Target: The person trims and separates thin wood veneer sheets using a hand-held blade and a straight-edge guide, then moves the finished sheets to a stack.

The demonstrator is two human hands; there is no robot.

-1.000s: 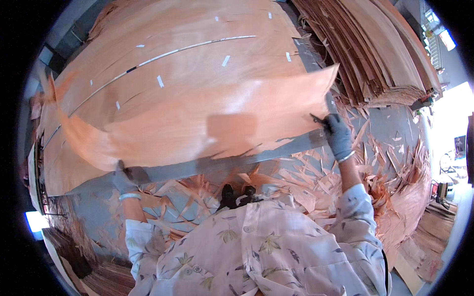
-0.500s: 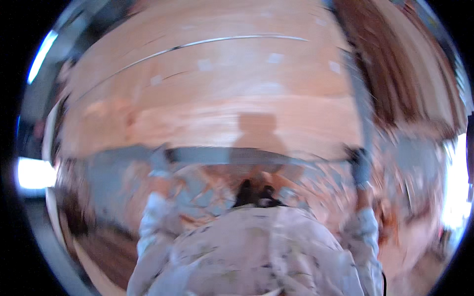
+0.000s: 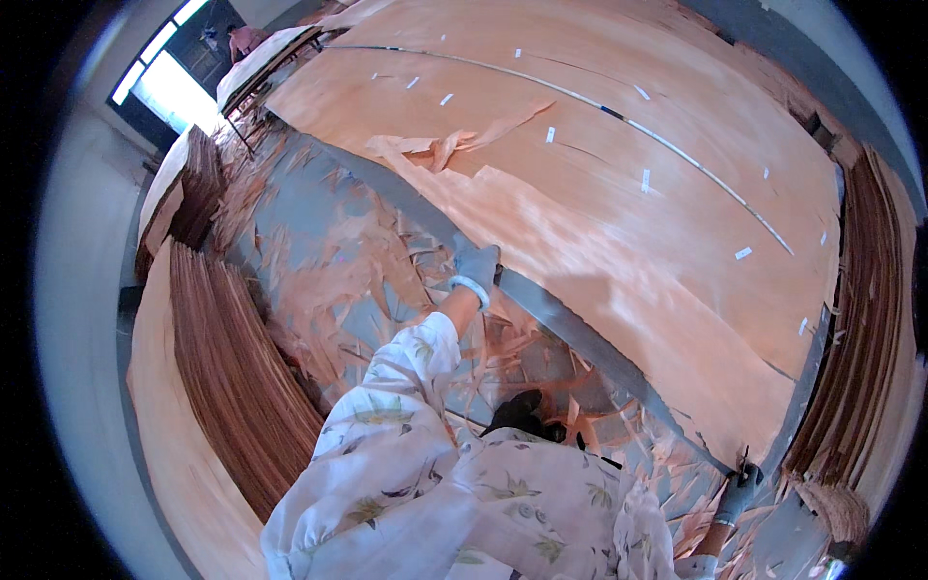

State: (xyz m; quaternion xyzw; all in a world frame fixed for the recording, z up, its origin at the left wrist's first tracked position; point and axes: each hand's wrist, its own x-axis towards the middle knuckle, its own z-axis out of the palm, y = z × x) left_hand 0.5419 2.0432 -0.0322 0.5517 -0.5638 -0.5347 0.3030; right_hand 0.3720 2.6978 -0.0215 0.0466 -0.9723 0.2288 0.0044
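A broad, pale orange wood veneer sheet (image 3: pixel 619 261) lies on top of a large flat stack, its near edge ragged. My left hand (image 3: pixel 478 265), in a grey glove with dark fingertips, is closed on this near edge. At the sheet's near right corner is my right hand (image 3: pixel 742 488), gloved too, its fingers closed at the corner. A thin dark tip sticks up by those fingers; its kind is too small to tell. Torn veneer strips (image 3: pixel 447 147) lie crumpled along the sheet's left part.
A long striped measuring rod (image 3: pixel 619 116) and small white paper labels (image 3: pixel 646 181) lie on the veneer. Stacks of brown veneer stand at the left (image 3: pixel 227 358) and right (image 3: pixel 851 338). Veneer scraps (image 3: pixel 338 290) litter the grey floor. A person (image 3: pixel 246 41) is far left.
The view has turned and become sharper. Both hands remain at the sheet's near edge, the right at its corner. Torn strips and the far-left person now show clearly.
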